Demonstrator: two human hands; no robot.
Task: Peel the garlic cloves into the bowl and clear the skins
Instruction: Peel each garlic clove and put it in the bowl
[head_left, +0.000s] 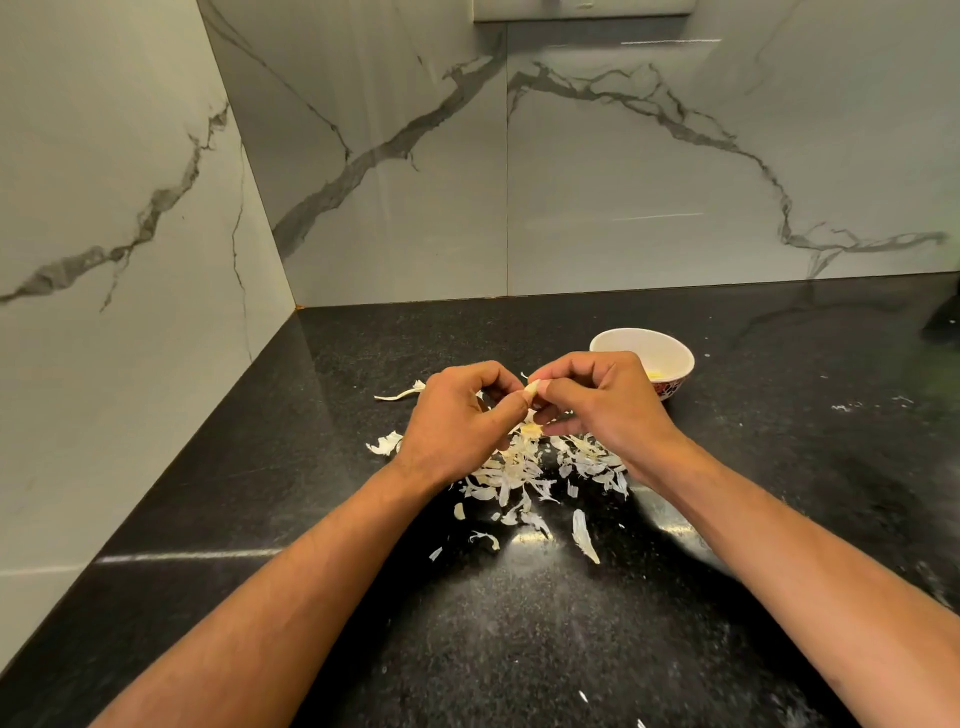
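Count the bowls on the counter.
1. The white bowl sits on the black counter behind the right hand, which hides part of its near rim.

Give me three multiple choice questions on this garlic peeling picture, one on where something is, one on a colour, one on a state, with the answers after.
1. Where is the bowl?
A. Beyond the right hand, on the countertop
B. Near the left elbow
C. On a shelf on the wall

2. What colour is the countertop?
A. White
B. Speckled black
C. Wooden brown

3. What are the hands doing?
A. Both lie flat on the counter
B. Both pinch a garlic clove between them
C. One lifts the bowl

Answers:
1 A, the bowl stands on the counter just past the right hand.
2 B, the surface is dark and flecked, with pale garlic skins scattered on it.
3 B, the fingers of the left hand and the right hand meet on the clove, above the skins.
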